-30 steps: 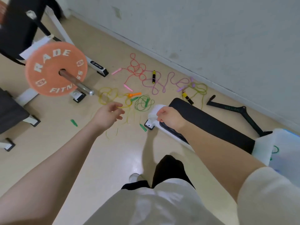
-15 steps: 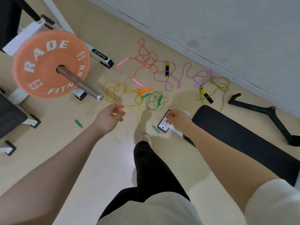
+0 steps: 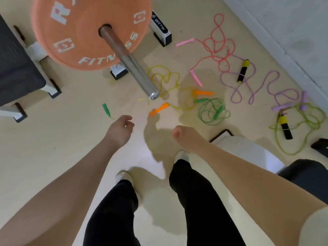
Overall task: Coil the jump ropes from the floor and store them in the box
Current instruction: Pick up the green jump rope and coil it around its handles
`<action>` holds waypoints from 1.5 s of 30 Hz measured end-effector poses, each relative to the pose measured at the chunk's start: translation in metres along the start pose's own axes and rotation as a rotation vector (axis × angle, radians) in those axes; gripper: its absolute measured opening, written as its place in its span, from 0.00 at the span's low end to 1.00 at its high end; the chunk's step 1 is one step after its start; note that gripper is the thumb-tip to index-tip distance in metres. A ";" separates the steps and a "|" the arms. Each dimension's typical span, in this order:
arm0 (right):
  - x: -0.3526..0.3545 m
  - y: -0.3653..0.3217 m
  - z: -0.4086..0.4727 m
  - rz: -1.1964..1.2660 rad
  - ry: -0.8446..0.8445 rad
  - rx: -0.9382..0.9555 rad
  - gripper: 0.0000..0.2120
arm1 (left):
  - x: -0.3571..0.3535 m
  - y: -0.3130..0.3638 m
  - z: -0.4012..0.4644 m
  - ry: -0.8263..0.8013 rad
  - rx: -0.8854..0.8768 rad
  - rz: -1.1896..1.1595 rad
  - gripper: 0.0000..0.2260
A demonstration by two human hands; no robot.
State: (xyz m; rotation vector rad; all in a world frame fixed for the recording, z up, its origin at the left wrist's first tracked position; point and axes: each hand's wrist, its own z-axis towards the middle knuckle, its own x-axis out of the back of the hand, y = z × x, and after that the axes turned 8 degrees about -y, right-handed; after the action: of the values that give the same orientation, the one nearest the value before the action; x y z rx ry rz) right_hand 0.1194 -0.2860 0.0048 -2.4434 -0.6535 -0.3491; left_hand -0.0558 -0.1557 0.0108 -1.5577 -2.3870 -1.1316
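Thin glossy tangled jump ropes on smooth floor; round matte weight plate.

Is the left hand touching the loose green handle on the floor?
Apart. The head view shows bare floor between the left hand and the green handle, which lies up and to the left of the knuckles.

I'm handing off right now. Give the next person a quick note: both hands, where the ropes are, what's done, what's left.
Left hand: loosely curled, holding nothing, above the floor near the green handle.
Right hand: fingers curled; grip hidden.
Ropes all loose on the floor: yellow rope with orange handles by the barbell end, green rope, red rope, purple rope, lime rope with a black-and-yellow handle.
Done: nothing coiled yet.
Left: coil every rope and box it; box not in view.
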 end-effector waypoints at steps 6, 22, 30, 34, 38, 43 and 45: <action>-0.079 -0.002 0.165 -0.152 -0.017 0.022 0.20 | 0.009 -0.132 0.145 0.023 0.017 0.246 0.20; -0.166 0.017 0.451 -0.439 0.139 0.094 0.19 | -0.041 -0.351 0.420 0.333 -0.310 0.993 0.06; -0.160 0.015 0.434 -0.261 0.289 0.270 0.40 | -0.056 -0.247 0.347 -0.273 -0.620 0.298 0.06; -0.162 0.011 0.413 -0.045 0.102 0.235 0.14 | -0.058 -0.204 0.296 -0.411 -0.570 -0.338 0.11; -0.143 0.044 0.372 0.091 0.117 -0.038 0.16 | -0.029 -0.170 0.274 -0.483 -0.329 -1.092 0.12; -0.095 0.078 0.243 0.268 0.004 -0.302 0.14 | 0.013 -0.139 0.217 -0.412 -0.197 -1.312 0.13; -0.075 0.079 0.187 0.327 0.004 -0.363 0.16 | 0.025 -0.124 0.183 -0.274 -0.094 -1.206 0.14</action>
State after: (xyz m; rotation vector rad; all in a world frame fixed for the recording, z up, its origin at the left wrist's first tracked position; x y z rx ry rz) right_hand 0.1162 -0.2591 -0.2100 -2.8344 -0.1883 -0.3638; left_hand -0.1117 -0.0509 -0.1776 -0.0880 -3.5723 -1.1417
